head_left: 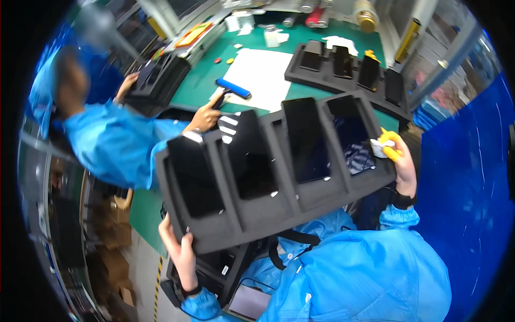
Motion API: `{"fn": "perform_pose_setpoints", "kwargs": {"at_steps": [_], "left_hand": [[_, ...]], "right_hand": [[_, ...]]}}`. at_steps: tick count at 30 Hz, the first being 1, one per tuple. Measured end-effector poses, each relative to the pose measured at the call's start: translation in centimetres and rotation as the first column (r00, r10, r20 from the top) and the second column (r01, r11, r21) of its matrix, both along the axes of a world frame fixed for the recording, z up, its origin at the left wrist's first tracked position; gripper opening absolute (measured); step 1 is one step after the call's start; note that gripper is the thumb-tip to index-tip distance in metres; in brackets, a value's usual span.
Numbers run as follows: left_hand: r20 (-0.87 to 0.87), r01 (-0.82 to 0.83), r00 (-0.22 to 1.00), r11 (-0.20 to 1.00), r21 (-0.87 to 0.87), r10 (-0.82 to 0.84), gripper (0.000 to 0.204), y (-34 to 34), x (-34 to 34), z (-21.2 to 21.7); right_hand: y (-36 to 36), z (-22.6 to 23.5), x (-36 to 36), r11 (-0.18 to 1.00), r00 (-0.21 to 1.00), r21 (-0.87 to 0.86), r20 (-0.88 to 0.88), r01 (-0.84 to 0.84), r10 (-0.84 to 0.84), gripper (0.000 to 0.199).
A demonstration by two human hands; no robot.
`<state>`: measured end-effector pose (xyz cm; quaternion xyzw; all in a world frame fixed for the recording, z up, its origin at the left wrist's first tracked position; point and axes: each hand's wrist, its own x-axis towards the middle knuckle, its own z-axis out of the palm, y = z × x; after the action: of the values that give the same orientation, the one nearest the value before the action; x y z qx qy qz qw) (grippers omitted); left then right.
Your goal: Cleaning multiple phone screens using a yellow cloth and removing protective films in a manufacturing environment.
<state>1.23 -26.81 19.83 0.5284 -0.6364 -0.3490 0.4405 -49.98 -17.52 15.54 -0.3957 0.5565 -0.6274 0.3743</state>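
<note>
A black foam tray (263, 228) is held up in front of me, tilted, with a hand at each end. Four slots would be a count, so: several flat, dark-screened phones lie in its slots, among them a left one (196, 180) and a right one (351, 131). My left hand (181, 255) grips the tray's near left corner, thumb on top. At the right end, my right hand (403, 166) is closed on the edge, wearing yellow finger covers. A crumpled white wipe (379, 148) shows between its fingers and the tray.
On the green table (198, 86) lie a white sheet (256, 75) and another black tray (322, 79) of phones. At left, a blue-clad co-worker (107, 139) holds a blue roller (234, 88). More trays (228, 263) sit below mine. A blue curtain (466, 198) hangs at right.
</note>
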Motion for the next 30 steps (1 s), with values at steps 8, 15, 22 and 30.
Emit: {"fn": "perform_pose_setpoints", "kwargs": {"at_steps": [8, 15, 22, 30], "left_hand": [[0.017, 0.670, 0.741, 0.741, 0.040, -0.671, 0.057, -18.3, -19.6, -6.4], [0.212, 0.702, 0.680, 0.707, 0.085, -0.701, 0.054, -22.0, -26.3, -12.1], [0.600, 0.648, 0.696, 0.705, -0.288, -0.395, 0.060, -22.7, -27.1, -15.0], [0.711, 0.599, 0.673, 0.715, -0.360, -0.206, 0.048, -18.9, -24.0, -10.3]], "right_hand": [[10.8, -4.5, -6.7, 0.878, 0.878, 0.005, 0.016, 0.479, -0.479, 0.026], [9.9, -8.3, -10.3, 0.783, 0.786, 0.079, -0.037, 0.617, -0.617, 0.028], [9.1, -9.0, -11.5, 0.827, 0.837, 0.131, -0.085, 0.547, -0.541, 0.025], [2.1, 4.9, -2.0, 0.902, 0.771, -0.192, -0.470, 0.386, -0.430, 0.018]]}}
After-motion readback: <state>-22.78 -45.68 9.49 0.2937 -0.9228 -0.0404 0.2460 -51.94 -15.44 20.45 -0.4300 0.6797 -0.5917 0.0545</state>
